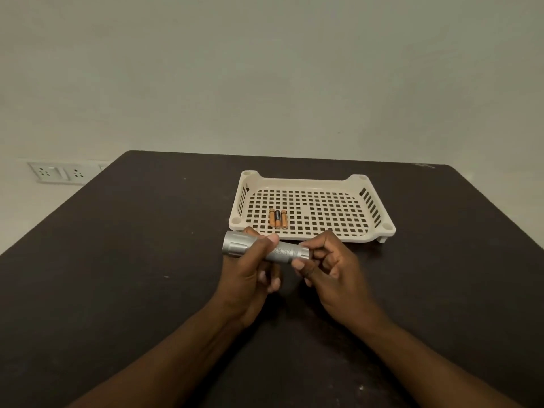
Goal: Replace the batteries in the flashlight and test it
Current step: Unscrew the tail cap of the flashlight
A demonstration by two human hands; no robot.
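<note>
Dark counter (117, 260), plain wall behind. Silver flashlight (265, 249) held just above it, centre; long axis approx 10-to-4 o'clock, head at 10. Left hand (253, 275) grip clenched round the barrel; right hand (332, 269) grip pinching the tail cap (304, 254) at the 4 o'clock end, prob. to unscrew. At 12 o'clock, w/ nothing between: cream perforated tray (368, 231), three AAA batteries (277, 218) side by side inside.

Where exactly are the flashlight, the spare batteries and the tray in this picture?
flashlight (281, 252): head view, on the knurled middle of its barrel, between the two hands.
batteries (277, 219): head view, on the middle one of the three.
tray (303, 180): head view, on its far rim.
</note>
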